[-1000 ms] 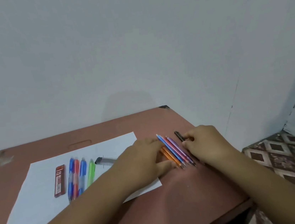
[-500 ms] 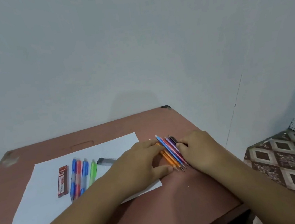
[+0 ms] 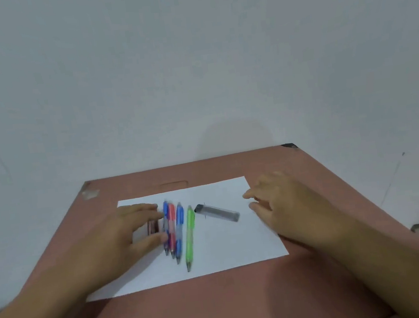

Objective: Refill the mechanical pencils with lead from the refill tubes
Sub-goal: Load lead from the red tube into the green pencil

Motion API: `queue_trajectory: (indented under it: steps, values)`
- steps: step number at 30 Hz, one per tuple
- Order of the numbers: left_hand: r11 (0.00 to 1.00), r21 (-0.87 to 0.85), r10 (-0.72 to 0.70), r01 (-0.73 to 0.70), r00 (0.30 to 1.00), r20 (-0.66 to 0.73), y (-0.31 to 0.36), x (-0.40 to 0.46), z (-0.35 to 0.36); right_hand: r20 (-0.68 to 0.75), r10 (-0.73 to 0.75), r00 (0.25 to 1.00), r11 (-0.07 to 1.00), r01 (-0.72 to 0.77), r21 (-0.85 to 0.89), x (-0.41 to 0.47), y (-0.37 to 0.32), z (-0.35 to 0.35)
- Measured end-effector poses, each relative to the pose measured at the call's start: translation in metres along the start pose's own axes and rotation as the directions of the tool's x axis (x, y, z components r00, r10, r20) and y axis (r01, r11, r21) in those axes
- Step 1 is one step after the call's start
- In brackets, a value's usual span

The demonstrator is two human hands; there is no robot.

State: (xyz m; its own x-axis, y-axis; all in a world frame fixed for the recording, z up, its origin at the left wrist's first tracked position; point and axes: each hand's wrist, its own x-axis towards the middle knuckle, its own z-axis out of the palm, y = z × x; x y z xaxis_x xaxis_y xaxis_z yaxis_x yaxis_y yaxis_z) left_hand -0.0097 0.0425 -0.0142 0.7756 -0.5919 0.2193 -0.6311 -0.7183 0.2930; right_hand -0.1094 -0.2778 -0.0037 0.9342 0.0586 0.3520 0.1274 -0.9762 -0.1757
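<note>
1. Head view: we're seeing the left hand (image 3: 133,237) lying with fingers spread and relaxed over the red refill box (image 3: 153,227), fingertips touching the blue pencil (image 3: 167,224); nothing gripped.
2. Right hand (image 3: 285,207) is hovering loosely open, holding nothing, just right of the grey refill tube (image 3: 217,212).
3. Red pencil (image 3: 172,229), second blue pencil (image 3: 179,231) and green pencil (image 3: 189,236) are lying between the hands on the paper sheet (image 3: 229,246).

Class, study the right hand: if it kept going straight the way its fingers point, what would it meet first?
The right hand points left across the paper. It would probably first meet the grey lead refill tube, lying between it and the green pencil; the hand's height is unclear.
</note>
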Motion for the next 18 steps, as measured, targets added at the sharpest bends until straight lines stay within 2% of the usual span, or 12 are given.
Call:
queue_trajectory:
  steps: [6,9,13,18]
  values:
    - [0.999,-0.033,-0.011,0.009,0.996,-0.087,-0.026,-0.018,0.004,0.129,-0.292,0.948,0.955,0.295,-0.005,0.041,-0.041,0.020]
    - [0.999,-0.051,0.003,-0.007,0.996,-0.091,-0.034,-0.021,0.011,0.101,-0.422,0.901,0.906,0.424,0.004,0.054,-0.051,0.029]
    - [0.998,-0.064,0.019,-0.026,0.993,-0.114,-0.034,-0.021,0.012,0.117,-0.527,0.842,0.848,0.530,0.010,0.066,-0.055,0.041]
    - [0.996,-0.079,0.024,-0.034,0.992,-0.125,-0.033,-0.020,0.013,0.086,-0.583,0.808,0.809,0.587,-0.032,0.075,-0.051,0.043]
